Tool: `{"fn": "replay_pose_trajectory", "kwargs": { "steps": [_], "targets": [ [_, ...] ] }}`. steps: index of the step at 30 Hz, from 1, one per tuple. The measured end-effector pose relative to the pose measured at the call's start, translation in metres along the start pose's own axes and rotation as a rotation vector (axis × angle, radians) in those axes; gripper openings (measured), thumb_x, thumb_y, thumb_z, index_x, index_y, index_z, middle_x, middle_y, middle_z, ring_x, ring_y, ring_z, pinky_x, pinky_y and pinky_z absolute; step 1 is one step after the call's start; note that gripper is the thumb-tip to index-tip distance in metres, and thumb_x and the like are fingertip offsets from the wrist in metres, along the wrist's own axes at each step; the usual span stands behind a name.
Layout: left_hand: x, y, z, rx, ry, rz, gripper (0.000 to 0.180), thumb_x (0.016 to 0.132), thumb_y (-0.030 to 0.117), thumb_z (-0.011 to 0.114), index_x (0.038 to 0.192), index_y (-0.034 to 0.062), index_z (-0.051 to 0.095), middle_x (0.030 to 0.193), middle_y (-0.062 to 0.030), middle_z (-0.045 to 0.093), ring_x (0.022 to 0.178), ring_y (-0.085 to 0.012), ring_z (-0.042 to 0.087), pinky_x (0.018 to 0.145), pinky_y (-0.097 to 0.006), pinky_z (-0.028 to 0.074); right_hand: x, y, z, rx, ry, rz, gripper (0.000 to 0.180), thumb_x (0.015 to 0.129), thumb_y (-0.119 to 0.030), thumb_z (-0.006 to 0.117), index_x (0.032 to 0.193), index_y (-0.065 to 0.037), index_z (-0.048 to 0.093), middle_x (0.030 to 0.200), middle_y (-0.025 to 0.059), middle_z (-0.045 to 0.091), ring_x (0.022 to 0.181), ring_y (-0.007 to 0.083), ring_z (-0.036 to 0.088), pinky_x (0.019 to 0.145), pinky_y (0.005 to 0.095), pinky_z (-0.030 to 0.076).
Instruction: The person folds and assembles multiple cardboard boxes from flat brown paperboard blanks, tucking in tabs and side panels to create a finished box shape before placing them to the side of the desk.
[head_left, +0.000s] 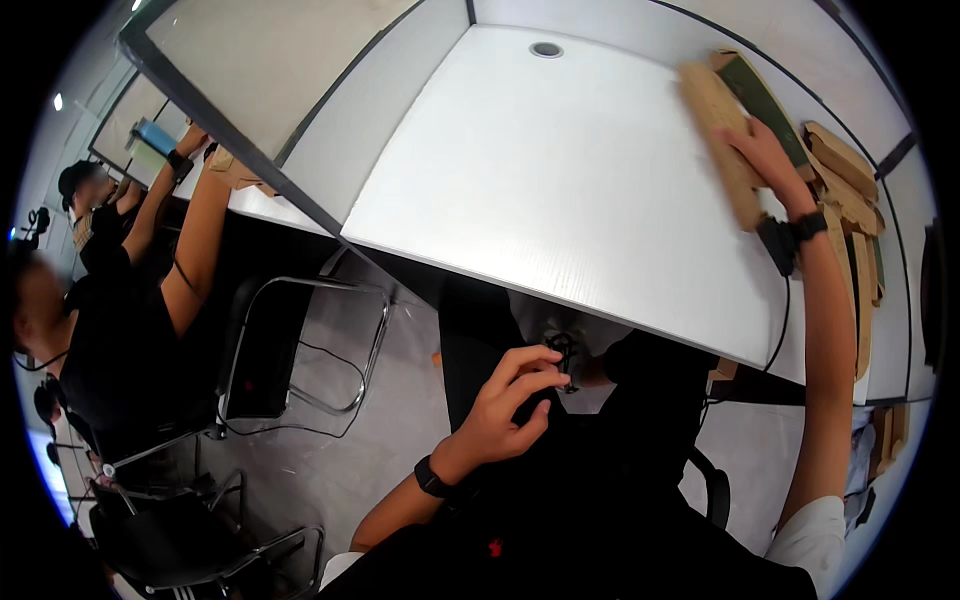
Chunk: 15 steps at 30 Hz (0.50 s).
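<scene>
My right hand [765,155] reaches to the far right of the white desk [540,190], fingers closed over the edge of a long brown cardboard box [722,145]. The box is slightly smeared by motion. Just behind it a dark green flat box [760,105] leans near the partition. More brown cardboard boxes [842,165] are heaped to the right of my forearm. My left hand [505,405] hangs over my lap, in front of the desk edge, with its fingers apart and nothing in them. Each of my wrists wears a black band.
Grey-framed partitions [330,110] wall the desk at left, back and right. A round cable hole [546,49] sits near the back. A black cable [783,320] runs from my right wrist over the desk edge. At left are a metal-framed chair [385,330] and another person [120,320].
</scene>
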<state>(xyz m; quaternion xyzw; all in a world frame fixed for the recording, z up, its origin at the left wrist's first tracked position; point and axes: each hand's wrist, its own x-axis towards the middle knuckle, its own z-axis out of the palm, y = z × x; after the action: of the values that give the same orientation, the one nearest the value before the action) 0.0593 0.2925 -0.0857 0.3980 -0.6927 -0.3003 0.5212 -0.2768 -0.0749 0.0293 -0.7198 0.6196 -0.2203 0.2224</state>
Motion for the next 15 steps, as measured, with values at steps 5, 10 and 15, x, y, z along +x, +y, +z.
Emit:
{"fn": "replay_pose_trajectory", "kwargs": {
  "steps": [5,10,15],
  "targets": [
    [0.072,0.008,-0.01,0.209,0.099,0.213,0.04,0.079,-0.009,0.064,0.118,-0.0006,0.065,0.114,-0.0178,0.068,0.105,-0.0314,0.067,0.094,-0.039,0.053,-0.019,-0.09,0.048,0.344,-0.202,-0.127,0.074,0.088,-0.046,0.078,0.14,0.0,0.054,0.117,0.0132,0.067,0.104,0.0171,0.066,0.088,0.0286,0.054],
    [0.177,-0.02,-0.033,0.112,0.388,-0.36,0.069,0.099,0.027,0.067,0.155,0.002,0.034,0.146,-0.0207,0.049,0.133,-0.0309,0.051,0.111,-0.039,0.043,-0.034,-0.111,0.084,0.869,-0.385,-0.112,0.072,0.088,-0.03,0.08,0.141,0.007,0.048,0.125,0.019,0.062,0.112,0.023,0.065,0.091,0.0323,0.055],
    [0.273,-0.043,-0.004,-0.435,-0.027,-0.495,0.088,0.095,0.022,0.072,0.161,-0.0016,0.019,0.145,-0.0191,0.047,0.128,-0.0282,0.056,0.097,-0.037,0.054,-0.023,-0.077,0.113,1.175,-0.256,-0.003,0.063,0.087,-0.009,0.078,0.141,0.007,0.049,0.122,0.0193,0.065,0.108,0.0241,0.067,0.091,0.0353,0.057]
  ]
}}
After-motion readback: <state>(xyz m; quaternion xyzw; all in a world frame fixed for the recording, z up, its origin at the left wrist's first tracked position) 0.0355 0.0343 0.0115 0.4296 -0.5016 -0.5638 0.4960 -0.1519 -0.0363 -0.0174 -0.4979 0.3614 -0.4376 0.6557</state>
